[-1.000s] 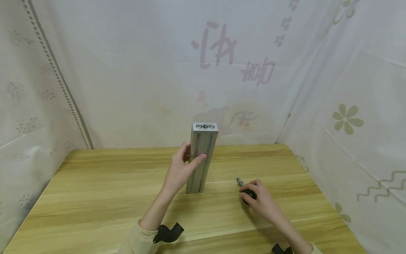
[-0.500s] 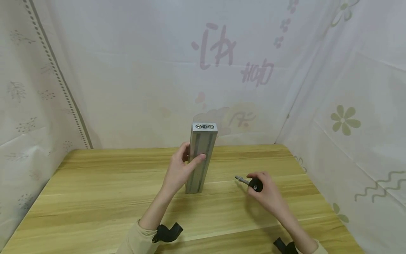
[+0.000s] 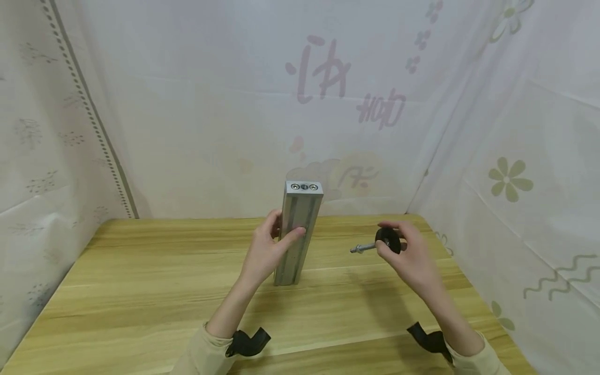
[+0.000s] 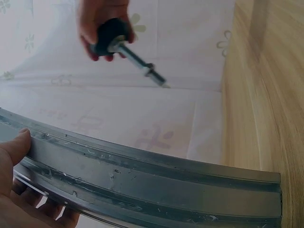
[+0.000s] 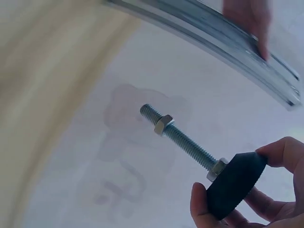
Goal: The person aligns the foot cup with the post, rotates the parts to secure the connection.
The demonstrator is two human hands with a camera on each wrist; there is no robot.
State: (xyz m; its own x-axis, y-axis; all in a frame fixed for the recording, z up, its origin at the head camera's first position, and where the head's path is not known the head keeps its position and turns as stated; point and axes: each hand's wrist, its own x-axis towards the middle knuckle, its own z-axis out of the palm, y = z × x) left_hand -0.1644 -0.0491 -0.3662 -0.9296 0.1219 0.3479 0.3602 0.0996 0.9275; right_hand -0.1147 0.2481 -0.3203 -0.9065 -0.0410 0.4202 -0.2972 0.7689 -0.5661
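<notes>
The metal bar (image 3: 300, 247) stands on end on the table (image 3: 140, 291), gripped around its middle by the person's left hand (image 3: 264, 255). To the bar's right, apart from it and above the table, the right hand (image 3: 414, 258) pinches a black knob (image 5: 236, 185), whose threaded rod (image 5: 190, 146) points towards the bar.

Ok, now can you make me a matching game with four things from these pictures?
Things:
1. metal bar
2. black disc
3. threaded rod
4. table

Clues:
A. pinched in the right grip
B. yellowish, with wood grain
C. upright in the left grip
D. has a nut partway along it

Pairs: 1-C, 2-A, 3-D, 4-B
</notes>
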